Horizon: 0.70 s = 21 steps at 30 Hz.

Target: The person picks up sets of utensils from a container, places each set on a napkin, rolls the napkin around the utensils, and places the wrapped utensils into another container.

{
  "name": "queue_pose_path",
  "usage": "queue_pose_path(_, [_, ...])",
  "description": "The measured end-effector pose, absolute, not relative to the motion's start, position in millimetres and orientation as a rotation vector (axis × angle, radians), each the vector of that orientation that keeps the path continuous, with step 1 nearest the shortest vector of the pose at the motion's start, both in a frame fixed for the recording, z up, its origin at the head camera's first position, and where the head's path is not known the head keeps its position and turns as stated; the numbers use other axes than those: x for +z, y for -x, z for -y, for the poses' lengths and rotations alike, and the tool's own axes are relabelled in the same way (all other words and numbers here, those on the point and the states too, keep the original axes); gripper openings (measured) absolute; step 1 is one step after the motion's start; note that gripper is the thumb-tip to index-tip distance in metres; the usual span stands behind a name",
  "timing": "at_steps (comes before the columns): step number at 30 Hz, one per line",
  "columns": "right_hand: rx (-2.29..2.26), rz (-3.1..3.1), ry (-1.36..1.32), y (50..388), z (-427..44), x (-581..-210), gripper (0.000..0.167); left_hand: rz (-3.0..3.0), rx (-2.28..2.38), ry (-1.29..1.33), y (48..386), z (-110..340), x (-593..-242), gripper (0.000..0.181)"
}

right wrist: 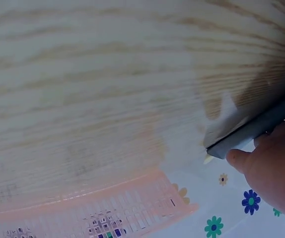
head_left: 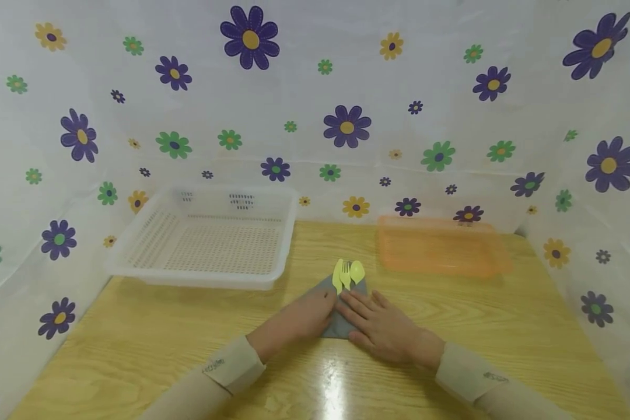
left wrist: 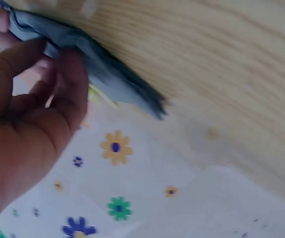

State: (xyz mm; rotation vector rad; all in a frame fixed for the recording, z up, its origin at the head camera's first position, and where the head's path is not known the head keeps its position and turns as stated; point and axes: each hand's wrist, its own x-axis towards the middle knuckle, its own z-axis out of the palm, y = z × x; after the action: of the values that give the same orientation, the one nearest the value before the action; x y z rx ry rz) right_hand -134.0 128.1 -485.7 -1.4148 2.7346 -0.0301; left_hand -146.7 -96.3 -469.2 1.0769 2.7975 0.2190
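Observation:
A grey cloth napkin, folded into a pointed shape, lies on the table in the head view. The heads of a yellow knife, fork and spoon stick out past its far end, their handles hidden. My left hand has its fingers bent at the napkin's left edge; thumb and fingers pinch the cloth in the left wrist view. With fingers stretched out, my right hand presses on the napkin's right side. Only a bit of yellow cutlery shows in the left wrist view.
At the back left stands a white perforated basket. An orange basket is at the back right. Flower-printed sheeting walls the wooden table at the back and both sides.

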Motion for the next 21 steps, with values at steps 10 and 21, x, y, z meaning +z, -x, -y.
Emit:
queue_pose_path(10, [0.015,-2.726,1.366,136,-127,-486,0.061,-2.917,-0.430,-1.169,98,84,-458,0.035])
queue_pose_path(21, [0.002,-2.690,1.323,138,-125,-485,0.061,-2.965,-0.425,-1.190,87,92,-462,0.041])
